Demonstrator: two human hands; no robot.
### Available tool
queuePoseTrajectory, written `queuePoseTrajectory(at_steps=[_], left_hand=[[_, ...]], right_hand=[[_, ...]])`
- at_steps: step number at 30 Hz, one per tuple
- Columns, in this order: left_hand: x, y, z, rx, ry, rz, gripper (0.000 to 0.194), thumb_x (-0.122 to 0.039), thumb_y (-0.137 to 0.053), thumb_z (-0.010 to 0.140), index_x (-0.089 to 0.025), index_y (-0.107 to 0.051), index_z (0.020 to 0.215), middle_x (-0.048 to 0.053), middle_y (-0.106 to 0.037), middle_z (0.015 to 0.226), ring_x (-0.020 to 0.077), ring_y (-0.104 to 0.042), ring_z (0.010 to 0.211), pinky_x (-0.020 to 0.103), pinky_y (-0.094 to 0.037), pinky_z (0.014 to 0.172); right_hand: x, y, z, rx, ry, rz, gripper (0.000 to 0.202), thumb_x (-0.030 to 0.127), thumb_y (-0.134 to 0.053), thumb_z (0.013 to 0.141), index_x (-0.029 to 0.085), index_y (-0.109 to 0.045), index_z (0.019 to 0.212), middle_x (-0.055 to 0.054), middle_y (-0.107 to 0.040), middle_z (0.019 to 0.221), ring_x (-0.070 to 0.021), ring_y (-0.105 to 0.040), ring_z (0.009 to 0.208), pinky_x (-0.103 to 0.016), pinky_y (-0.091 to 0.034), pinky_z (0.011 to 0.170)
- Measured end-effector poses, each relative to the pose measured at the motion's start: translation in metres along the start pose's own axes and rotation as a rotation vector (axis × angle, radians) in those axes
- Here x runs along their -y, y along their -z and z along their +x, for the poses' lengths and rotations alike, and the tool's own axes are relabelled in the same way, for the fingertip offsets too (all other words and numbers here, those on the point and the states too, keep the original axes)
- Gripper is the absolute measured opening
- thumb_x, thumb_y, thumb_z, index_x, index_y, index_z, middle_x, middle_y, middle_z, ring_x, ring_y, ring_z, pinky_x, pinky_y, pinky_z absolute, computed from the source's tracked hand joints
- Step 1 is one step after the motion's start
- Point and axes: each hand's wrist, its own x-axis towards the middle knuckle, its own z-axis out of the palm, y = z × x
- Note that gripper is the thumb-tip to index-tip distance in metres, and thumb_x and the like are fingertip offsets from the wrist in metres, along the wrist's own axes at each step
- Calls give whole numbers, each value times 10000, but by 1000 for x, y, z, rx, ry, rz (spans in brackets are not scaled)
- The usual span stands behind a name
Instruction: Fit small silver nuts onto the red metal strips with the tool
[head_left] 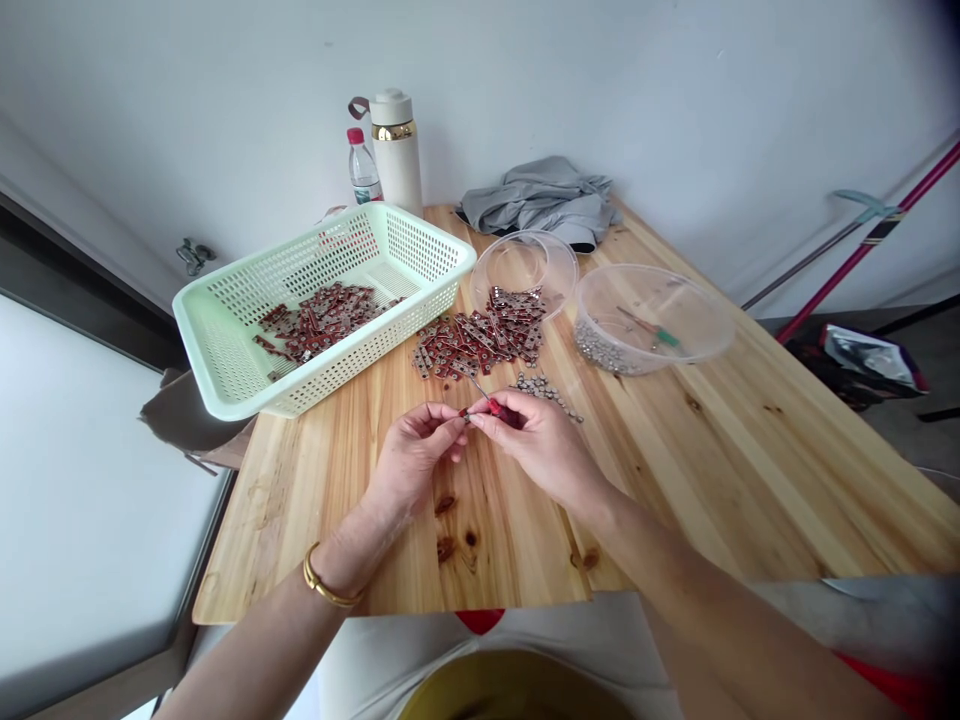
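Observation:
My left hand pinches a small red and metal strip between thumb and fingertips; most of the strip is hidden. My right hand is closed around a screwdriver with a red and black handle, its thin shaft pointing away from me. The right thumb and fingertip meet at the strip too, so both hands touch there. Just beyond them lies a heap of similar red and metal strips. Small round silver pieces are spread out by my right hand.
A pale green basket at left holds more strips. A clear tub at right contains silver pieces and a green-handled tool. A clear lid, grey cloth, white flask and plastic bottle stand or lie toward the wall.

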Motion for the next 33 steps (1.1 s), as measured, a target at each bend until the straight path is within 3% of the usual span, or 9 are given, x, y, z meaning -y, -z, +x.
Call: queuePoseTrajectory(at_steps=[4, 9, 14, 17, 19, 27, 33], left_hand=[[-3, -1, -1, 27, 34, -31, 239, -303, -808, 676, -163, -635, 763, -16, -626, 663, 89, -544, 583, 215, -424, 559], [-13, 0, -5, 50, 64, 152, 186, -305, -736, 744, -172, -617, 795, -37, -577, 664, 66, -458, 518, 215, -364, 524], [-30, 14, 0, 217, -73, 596, 131, -291, -643, 800, -170, -668, 844, 29, -671, 823, 126, -553, 689, 251, -411, 630], [-36, 22, 5, 315, -187, 888, 112, -235, -612, 812, -171, -695, 854, 28, -688, 817, 124, -559, 680, 245, -404, 612], [-35, 25, 7, 349, -243, 968, 122, -185, -596, 807, -179, -702, 869, 8, -693, 795, 113, -569, 674, 231, -415, 617], [-7, 26, 3, 247, -230, 1050, 145, -155, -563, 797, -167, -703, 830, -19, -680, 687, 96, -573, 595, 201, -424, 558], [-6, 24, -2, 236, -335, 1155, 224, -38, -561, 747, -197, -713, 787, -12, -712, 780, 114, -630, 683, 222, -473, 661]], right_hand=[[1, -4, -3, -51, 40, 5, 112, 290, -597, 858, 202, -664, 845, -17, -699, 822, -152, -636, 745, -275, -496, 692], [3, 0, -1, -47, 137, -135, 41, 235, -604, 851, 208, -635, 854, -11, -705, 814, -138, -633, 712, -263, -487, 685], [9, 12, 5, 168, 133, -160, 141, 189, -637, 812, 222, -586, 940, 32, -683, 785, -108, -619, 649, -223, -475, 630], [11, 16, 9, 311, 173, -241, 200, 174, -623, 823, 237, -570, 1006, 35, -690, 832, -117, -646, 724, -223, -467, 660], [10, 16, 11, 373, 195, -286, 221, 173, -608, 837, 242, -560, 1041, 27, -699, 871, -130, -660, 778, -234, -463, 685], [-6, 6, 7, 407, 154, -362, 244, 142, -633, 814, 229, -555, 1029, 27, -684, 833, -136, -642, 749, -235, -420, 656], [-8, 2, 8, 443, 105, -370, 302, 107, -666, 756, 221, -543, 1007, 35, -656, 814, -130, -608, 730, -223, -392, 637]])
